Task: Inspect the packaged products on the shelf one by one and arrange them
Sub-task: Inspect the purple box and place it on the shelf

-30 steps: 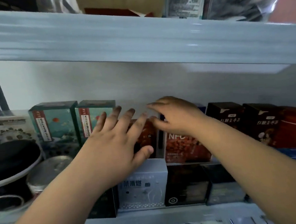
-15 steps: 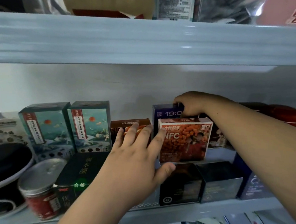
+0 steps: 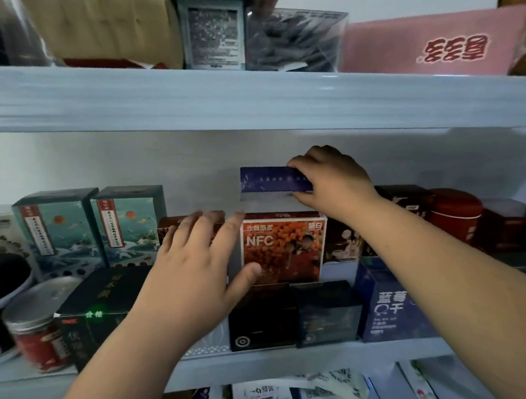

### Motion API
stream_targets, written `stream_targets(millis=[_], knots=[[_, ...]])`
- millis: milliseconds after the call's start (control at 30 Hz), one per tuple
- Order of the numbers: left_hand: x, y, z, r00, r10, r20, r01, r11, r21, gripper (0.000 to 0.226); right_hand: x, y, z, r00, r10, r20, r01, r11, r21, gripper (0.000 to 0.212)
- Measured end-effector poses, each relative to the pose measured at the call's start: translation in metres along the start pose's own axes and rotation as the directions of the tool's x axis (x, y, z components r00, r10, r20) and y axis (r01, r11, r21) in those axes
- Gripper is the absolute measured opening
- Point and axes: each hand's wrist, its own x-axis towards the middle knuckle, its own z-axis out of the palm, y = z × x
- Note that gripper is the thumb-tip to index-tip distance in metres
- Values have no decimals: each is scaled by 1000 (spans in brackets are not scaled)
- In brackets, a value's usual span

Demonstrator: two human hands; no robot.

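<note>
We grip the blue box (image 3: 269, 180) w/ our right hand (image 3: 332, 182); fingers curl over its top edge at the right end, thumb underneath, so it's pinched. The box sticks out to the left of those fingers, raised clear above the orange box (image 3: 285, 247), which stands on the shelf (image 3: 298, 362) just below the right thumb. Our left hand (image 3: 195, 266) is spread flat, fingers straight, holding nothing; fingertips lie over the top of a brown box (image 3: 170, 227); index tip reaches the orange box's top-left corner; thumb sits in front of its lower-left corner, contact we can't tell. Left of the left fingers: two teal boxes (image 3: 58, 232), upright, side by side; below them, beside the left wrist, a black box (image 3: 104, 300) & a red can (image 3: 38, 336) at the shelf front. Right under the left thumb: a small dark box (image 3: 262, 317); right of the right wrist, a red tin (image 3: 455, 214).
</note>
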Motion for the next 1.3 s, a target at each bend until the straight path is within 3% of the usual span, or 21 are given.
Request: stream_targets(millis=[133,233,333,433,567,667,767,867,967,1000,1067,1100,1167,1233,1300], knots=[[-6,19,-9,989,-55,-135,49,998,-47,70,-35,4,-8,979,-35,-199,37,999,7,49],[-13,35,-14,971,-111,-210,99,993,-67,78,-66,8,-22,931,-94,-354,104,995,10,48],[-23,52,-15,950,-78,-304,69,997,-40,86,-103,14,-39,858,-162,-488,173,985,-22,45],[-36,76,-20,937,-104,-334,49,985,-168,98,-142,18,-66,811,-194,-552,231,973,-2,36],[-53,115,-27,949,-107,-297,-35,900,-434,102,-186,24,-103,807,-191,-558,290,952,93,40],[-66,146,-32,942,-166,-292,-86,721,-687,62,-210,34,-117,854,-198,-481,329,922,206,49],[-82,174,-27,956,-234,-177,-6,586,-810,40,-238,42,-118,904,-85,-419,277,862,424,55],[-101,197,-14,951,-308,-30,121,460,-879,45,-269,40,-104,937,102,-334,144,759,635,54],[-124,216,3,931,-351,99,225,340,-913,41,-301,30,-86,947,294,-128,-73,588,806,77],[-130,222,6,920,-365,142,262,307,-915,41,-313,27,-80,936,351,-16,-156,455,877,83],[-142,233,12,892,-399,214,321,225,-920,43,-338,27,-67,906,348,241,-286,84,954,81],[-146,237,15,874,-418,246,343,174,-923,44,-351,27,-59,899,276,341,-334,-72,940,71],[-154,245,18,841,-434,323,385,61,-921,49,-374,23,-44,867,167,469,-411,-290,864,61],[-157,250,18,812,-421,404,438,-18,-899,54,-390,13,-36,813,201,547,-396,-499,771,55],[-158,252,19,795,-402,455,479,-46,-877,50,-399,6,-31,751,247,612,-374,-606,703,44]])
